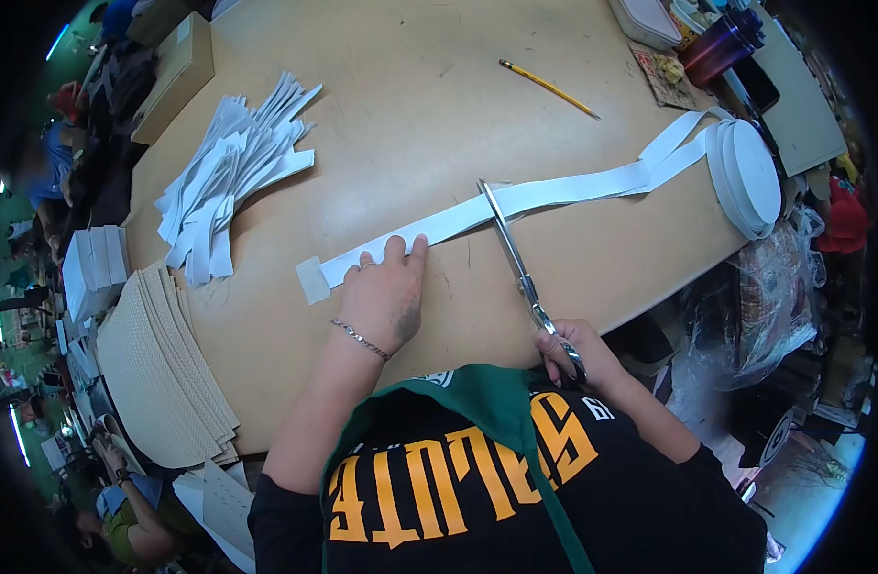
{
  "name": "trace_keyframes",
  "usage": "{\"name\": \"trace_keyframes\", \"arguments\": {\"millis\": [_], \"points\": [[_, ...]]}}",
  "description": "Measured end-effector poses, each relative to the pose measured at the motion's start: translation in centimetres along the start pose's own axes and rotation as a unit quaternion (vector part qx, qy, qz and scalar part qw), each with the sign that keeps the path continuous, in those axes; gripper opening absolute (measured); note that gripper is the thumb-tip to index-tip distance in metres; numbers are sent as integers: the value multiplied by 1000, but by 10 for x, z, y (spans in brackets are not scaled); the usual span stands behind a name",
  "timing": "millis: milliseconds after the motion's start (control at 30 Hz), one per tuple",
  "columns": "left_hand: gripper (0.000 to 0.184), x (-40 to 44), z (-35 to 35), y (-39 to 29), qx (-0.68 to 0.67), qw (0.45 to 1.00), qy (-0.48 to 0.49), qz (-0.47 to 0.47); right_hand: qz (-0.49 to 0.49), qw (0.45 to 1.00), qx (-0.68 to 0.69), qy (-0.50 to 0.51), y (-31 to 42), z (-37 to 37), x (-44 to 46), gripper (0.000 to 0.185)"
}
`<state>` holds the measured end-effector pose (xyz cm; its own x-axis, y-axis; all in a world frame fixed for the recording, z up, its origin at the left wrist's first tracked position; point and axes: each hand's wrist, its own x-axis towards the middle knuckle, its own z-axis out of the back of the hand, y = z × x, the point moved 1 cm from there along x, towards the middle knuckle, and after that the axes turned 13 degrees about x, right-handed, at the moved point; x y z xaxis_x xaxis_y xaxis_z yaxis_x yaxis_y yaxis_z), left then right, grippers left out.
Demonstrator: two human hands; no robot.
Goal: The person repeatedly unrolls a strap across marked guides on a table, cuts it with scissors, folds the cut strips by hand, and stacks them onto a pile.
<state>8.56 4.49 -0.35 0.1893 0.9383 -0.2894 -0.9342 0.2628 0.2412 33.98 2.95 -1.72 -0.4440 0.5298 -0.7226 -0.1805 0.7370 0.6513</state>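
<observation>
A long white strip (pixel 554 190) runs across the tan table from a white roll (pixel 750 177) at the right. Its left end lies beside a pale square patch (pixel 314 280). My left hand (pixel 386 292) lies on the strip near that end, fingers spread, with a bracelet at the wrist. Metal scissors (pixel 518 268) are in my right hand (pixel 578 352), its fingers wrapped round the handles. Their blades look closed or nearly so, and the tip reaches over the strip's middle. A pile of cut white strips (pixel 233 172) lies at the upper left.
A yellow pencil (pixel 550 89) lies at the back. Stacked beige textured pieces (pixel 162 368) and a cardboard box (pixel 176 77) are at the left. A dark bottle (pixel 721 48) and a phone (pixel 755 84) stand or lie at the upper right. Other people are at the far left.
</observation>
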Motion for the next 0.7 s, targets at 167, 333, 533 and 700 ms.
{"name": "trace_keyframes", "arguments": {"millis": [167,333,533,700], "points": [[56,0,1,1,1,1000,-2,-1,-19,999,-27,-12,2,-3,2,46],[58,0,-1,1,7,1000,-7,-2,-10,1000,1,8,0,1,2,48],[58,0,0,0,2,1000,-1,0,-17,1000,3,11,3,1,0,50],[58,0,-1,-1,5,1000,-2,0,-3,999,-33,-10,1,0,2,48]]}}
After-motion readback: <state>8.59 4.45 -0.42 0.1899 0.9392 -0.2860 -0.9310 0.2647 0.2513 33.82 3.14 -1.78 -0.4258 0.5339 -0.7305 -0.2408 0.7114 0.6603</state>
